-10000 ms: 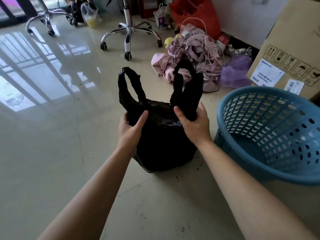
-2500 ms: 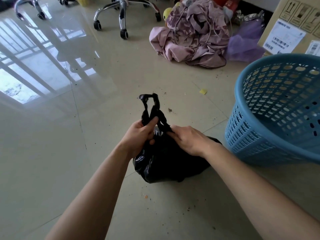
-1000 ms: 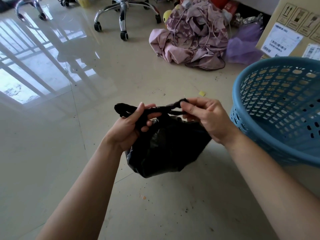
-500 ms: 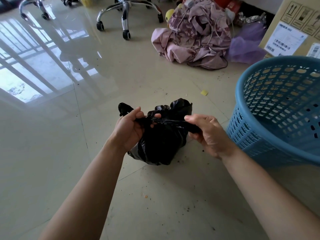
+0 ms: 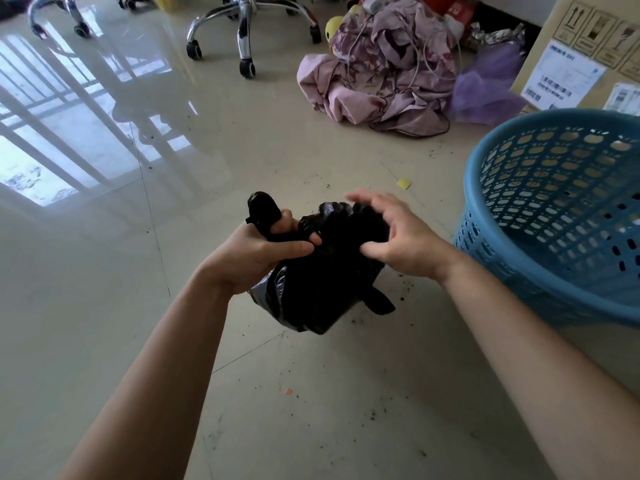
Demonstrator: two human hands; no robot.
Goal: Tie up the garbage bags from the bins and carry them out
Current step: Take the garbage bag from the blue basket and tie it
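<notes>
— Left hand (image 5: 258, 252) is clenched round one twisted handle (image 5: 261, 211) of the black garbage bag (image 5: 322, 285), and the loop pokes out above the knuckles. What is the other one doing?

— Right hand (image 5: 401, 233) arches over the bunched top, fingers bent, thumb against the plastic. It is blurred, so I cannot tell whether it pinches the second handle or only touches it.

— And the bag itself?

— It is low over the floor (image 5: 104, 271), between the two hands and just beside the blue basket (image 5: 554, 188). Whether it rests on the tiles or hangs just clear, I cannot say.

— So the knot is in the making, I judge. How should it be done well?

— Get a firm pinch on the second handle, cross it over the first and tuck it through. Then pull both ends level and apart so the knot slides down onto the neck. Thin film tears if jerked, so draw steadily. Press out trapped air first and hold the mouth upward. Dark crumbs lie on the tiles around it, and more could spill.

— Is anything readable?

— The cardboard box (image 5: 588, 46) at upper right carries handling pictograms, up-arrows among them, and a white sticker (image 5: 562, 76) with barcodes. The print is too small to read. No brand shows on the bag or the basket.
</notes>
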